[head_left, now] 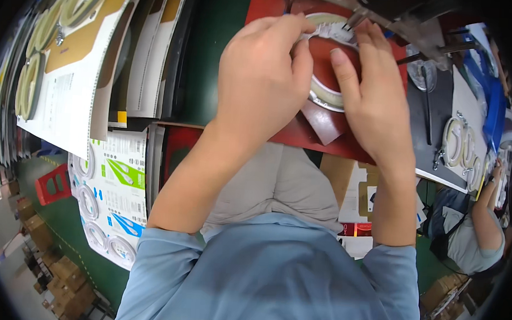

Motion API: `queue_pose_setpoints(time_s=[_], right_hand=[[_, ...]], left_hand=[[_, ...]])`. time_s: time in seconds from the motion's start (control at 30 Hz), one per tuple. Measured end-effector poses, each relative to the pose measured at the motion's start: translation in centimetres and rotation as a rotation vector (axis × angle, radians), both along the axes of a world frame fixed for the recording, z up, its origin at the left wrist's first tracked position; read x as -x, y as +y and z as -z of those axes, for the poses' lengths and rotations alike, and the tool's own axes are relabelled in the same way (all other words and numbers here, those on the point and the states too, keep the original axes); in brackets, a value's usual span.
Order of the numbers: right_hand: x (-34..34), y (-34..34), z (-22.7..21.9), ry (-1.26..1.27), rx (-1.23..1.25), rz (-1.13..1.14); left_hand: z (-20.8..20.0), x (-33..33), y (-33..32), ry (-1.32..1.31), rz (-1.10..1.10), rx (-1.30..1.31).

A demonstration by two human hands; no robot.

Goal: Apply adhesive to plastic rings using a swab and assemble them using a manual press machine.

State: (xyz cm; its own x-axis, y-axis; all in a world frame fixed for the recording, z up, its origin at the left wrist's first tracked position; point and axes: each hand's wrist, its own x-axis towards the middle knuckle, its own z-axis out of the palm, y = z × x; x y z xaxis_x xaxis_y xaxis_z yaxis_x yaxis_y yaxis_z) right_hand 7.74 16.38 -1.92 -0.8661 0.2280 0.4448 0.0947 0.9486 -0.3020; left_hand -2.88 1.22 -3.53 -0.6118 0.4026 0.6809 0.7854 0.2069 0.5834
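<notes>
A coil of whitish cable (328, 100) lies on a red work surface (305, 128), under the metal parts of a bench device (392, 33). My left hand (261, 72) curls over the coil's left side, thumb and fingers closed on it. On the opposite side, my right hand (380, 97) straddles the coil, its thumb inside the ring and its straighter fingers along the outer side. Thin prongs of the device reach down to the coil's far side, between my fingertips. My palms hide the left and right stretches of the coil.
Printed cards with coiled cables (68, 60) stand stacked at the left; another card with white coils (113, 192) is below. More coils (459, 143) lie at the right, near a seated person (474, 232). A red stool (53, 184) and cardboard boxes (67, 280) are farther left.
</notes>
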Motion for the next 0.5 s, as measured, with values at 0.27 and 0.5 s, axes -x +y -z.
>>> queue_pose_setpoints(time_s=[0.27,0.5], right_hand=[[-4.6,-0.6,-4.7,0.493,-0.149,-0.208],[4.3,1.2,-15.2,0.734,-0.054,-0.185]], left_hand=[[-0.8,-0.7,-1.2,-0.106,-0.023,0.002],[-2.1,0.6,-1.8,-0.138,-0.132,0.335]])
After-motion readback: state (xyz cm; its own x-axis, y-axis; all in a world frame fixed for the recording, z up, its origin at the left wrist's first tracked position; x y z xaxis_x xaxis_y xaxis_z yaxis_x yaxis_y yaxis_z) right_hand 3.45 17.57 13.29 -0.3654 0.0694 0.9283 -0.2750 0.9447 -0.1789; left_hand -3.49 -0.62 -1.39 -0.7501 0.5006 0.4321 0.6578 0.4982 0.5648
